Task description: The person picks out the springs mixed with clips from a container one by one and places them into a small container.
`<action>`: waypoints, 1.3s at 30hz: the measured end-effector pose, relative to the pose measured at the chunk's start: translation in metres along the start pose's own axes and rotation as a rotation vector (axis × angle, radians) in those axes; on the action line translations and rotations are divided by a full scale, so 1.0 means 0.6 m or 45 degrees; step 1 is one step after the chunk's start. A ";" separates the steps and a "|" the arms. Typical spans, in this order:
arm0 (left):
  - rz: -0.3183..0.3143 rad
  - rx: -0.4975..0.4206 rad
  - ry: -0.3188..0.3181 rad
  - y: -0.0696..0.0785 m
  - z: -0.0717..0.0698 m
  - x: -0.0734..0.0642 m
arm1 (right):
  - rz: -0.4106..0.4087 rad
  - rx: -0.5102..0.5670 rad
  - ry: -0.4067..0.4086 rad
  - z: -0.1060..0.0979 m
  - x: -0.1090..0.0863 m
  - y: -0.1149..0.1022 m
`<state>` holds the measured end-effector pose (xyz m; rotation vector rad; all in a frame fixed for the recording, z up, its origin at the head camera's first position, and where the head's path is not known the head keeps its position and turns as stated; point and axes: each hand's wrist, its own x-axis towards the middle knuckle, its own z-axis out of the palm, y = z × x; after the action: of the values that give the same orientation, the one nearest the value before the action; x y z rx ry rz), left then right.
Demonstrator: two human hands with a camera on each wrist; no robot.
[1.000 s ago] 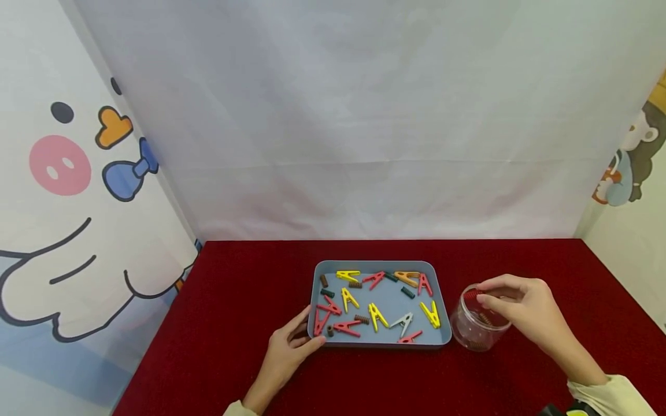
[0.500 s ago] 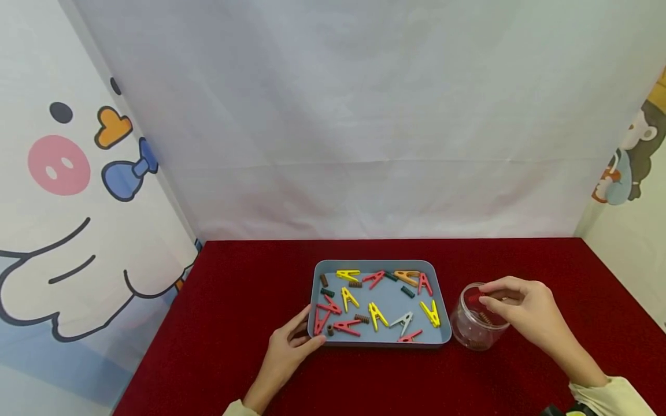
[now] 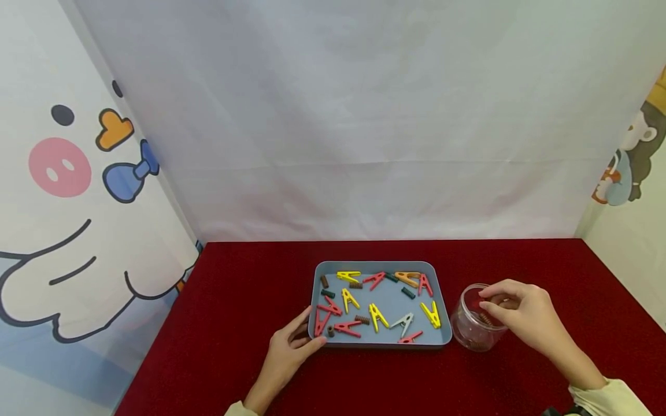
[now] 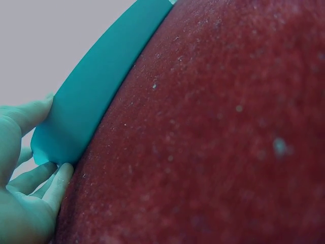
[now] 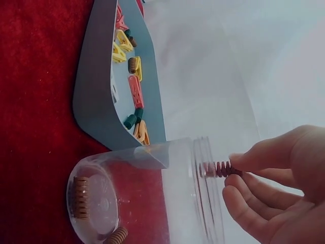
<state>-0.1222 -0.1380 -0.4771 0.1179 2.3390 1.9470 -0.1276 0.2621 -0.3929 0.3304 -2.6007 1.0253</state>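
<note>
My right hand pinches a coil spring, reddish in the head view, between thumb and fingertips. Its lower end dips into the mouth of a clear round jar. Inside the jar lie brown springs, one against the bottom. At the near left corner of a blue-grey tray, my left hand holds on, thumb along the front wall and fingers around the left side. Scattered in the tray are red clips, yellow clips, a white clip, an orange clip and several brown and dark green springs.
A dark red cloth covers the table under the tray and jar. Behind it hangs a pale curtain. Cartoon-printed panels stand at the left and right. The jar stands close beside the tray's right side.
My right hand has shifted slightly, and the spring it pinches has sunk a little lower at the jar's mouth. My left hand and the tray stay put.
</note>
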 end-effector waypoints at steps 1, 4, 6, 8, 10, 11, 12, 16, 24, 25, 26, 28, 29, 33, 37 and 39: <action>0.000 0.001 0.002 0.000 0.000 0.000 | -0.008 -0.005 0.006 0.001 0.000 0.000; 0.000 0.008 0.003 -0.001 0.000 0.000 | -0.020 -0.021 0.029 0.002 0.000 0.001; 0.001 0.009 0.004 -0.001 -0.001 0.001 | -0.025 -0.026 0.038 0.002 0.000 0.001; 0.001 0.008 0.001 -0.001 -0.001 0.001 | -0.024 -0.029 0.039 0.001 0.001 0.001; 0.002 0.005 0.001 -0.001 -0.001 0.001 | -0.025 -0.023 0.032 0.001 0.002 0.000; 0.003 0.003 0.001 -0.001 -0.001 0.001 | -0.028 -0.019 0.027 0.001 0.003 -0.001; 0.004 0.001 0.000 -0.001 -0.002 0.000 | -0.031 -0.018 0.024 0.002 0.004 -0.002; 0.013 -0.006 -0.004 0.000 -0.002 0.000 | -0.029 0.022 0.005 0.008 0.009 -0.008; 0.022 -0.058 -0.005 -0.011 -0.001 0.005 | 0.015 0.116 -0.016 0.033 0.021 -0.024; 0.023 -0.069 -0.003 -0.016 -0.001 0.007 | 0.014 0.118 -0.015 0.037 0.023 -0.025; 0.025 -0.075 0.001 -0.021 -0.001 0.009 | 0.012 0.114 -0.013 0.040 0.025 -0.026; 0.026 -0.069 0.008 -0.032 0.000 0.012 | 0.003 0.099 -0.008 0.045 0.029 -0.027; 0.026 -0.061 0.014 -0.037 0.001 0.013 | -0.001 0.090 -0.005 0.048 0.030 -0.027; 0.026 -0.033 0.023 -0.044 0.001 0.015 | -0.009 0.077 0.001 0.056 0.036 -0.029; 0.013 -0.054 0.005 -0.027 -0.001 0.010 | -0.005 0.076 -0.015 0.062 0.042 -0.033; 0.009 -0.064 -0.006 -0.016 -0.002 0.006 | 0.003 0.070 -0.025 0.065 0.045 -0.036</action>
<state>-0.1260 -0.1404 -0.4862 0.1274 2.2880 2.0045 -0.1534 0.2171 -0.3960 0.3530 -2.5943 1.1013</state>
